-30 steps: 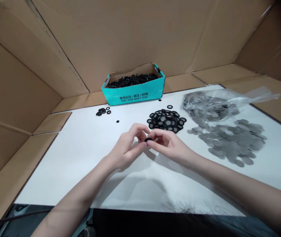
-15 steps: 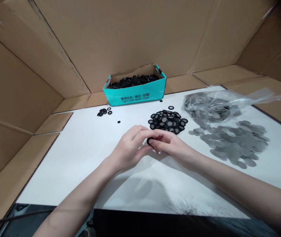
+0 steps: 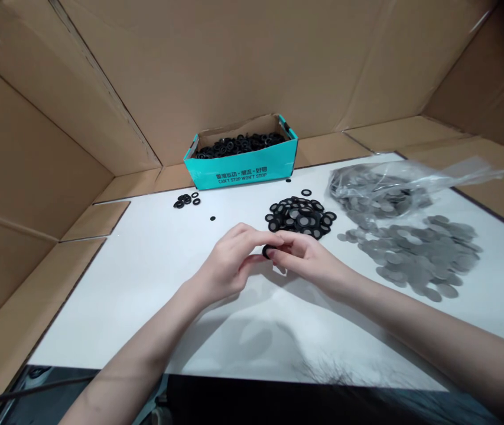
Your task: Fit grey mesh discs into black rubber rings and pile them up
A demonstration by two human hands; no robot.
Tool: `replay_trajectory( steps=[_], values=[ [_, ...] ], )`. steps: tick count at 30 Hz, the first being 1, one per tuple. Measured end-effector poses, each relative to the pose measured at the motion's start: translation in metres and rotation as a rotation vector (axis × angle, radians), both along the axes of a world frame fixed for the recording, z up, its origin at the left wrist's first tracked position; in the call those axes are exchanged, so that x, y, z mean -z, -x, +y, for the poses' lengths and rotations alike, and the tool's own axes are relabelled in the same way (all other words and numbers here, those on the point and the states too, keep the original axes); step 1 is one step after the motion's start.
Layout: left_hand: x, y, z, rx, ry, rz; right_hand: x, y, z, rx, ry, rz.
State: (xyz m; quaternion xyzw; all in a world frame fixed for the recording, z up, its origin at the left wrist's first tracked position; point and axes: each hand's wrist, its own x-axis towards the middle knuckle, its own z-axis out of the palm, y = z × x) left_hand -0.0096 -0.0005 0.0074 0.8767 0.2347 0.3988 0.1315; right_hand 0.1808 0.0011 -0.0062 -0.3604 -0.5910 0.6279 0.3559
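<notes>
A small black ring (image 3: 266, 251) is held between both hands just above the table. My left hand (image 3: 229, 260) is closed on its edge with the index finger on top and the thumb below. My right hand (image 3: 300, 252) presses its thumb against the ring's face, its other fingers curled behind. Under those right fingers a thin grey disc (image 3: 280, 269) shows in part; how it is held is hidden. Right behind the hands lies a pile of black rings with grey centres (image 3: 300, 217).
A turquoise box (image 3: 245, 172) full of black rings stands at the back. Loose grey discs (image 3: 420, 257) spread at the right, before a clear plastic bag (image 3: 380, 192) of more discs. A few black rings (image 3: 185, 200) lie left. Cardboard walls (image 3: 234, 59) surround the white table (image 3: 123, 307).
My left thumb has drawn slightly down and away from the right fingers, widening the gap under the ring. The ring stays in nearly the same place.
</notes>
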Motion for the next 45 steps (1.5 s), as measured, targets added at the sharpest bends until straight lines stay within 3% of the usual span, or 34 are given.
replay_trajectory(
  steps=[6, 21, 35, 45],
  values=[
    [0.0012, 0.0021, 0.0016, 0.031, 0.043, 0.039, 0.0, -0.0007, -0.0008, 0.019, -0.046, -0.022],
    [0.0017, -0.0033, 0.0, -0.013, -0.067, 0.048, -0.0004, -0.0002, -0.002, 0.003, -0.058, -0.048],
    [-0.0012, 0.0012, -0.0002, 0.008, 0.028, 0.072, 0.0007, -0.0001, -0.0017, 0.015, 0.013, -0.012],
    [0.0001, -0.0013, 0.0011, -0.013, -0.041, 0.003, -0.0004, 0.0001, -0.0018, 0.019, 0.025, -0.054]
  ],
)
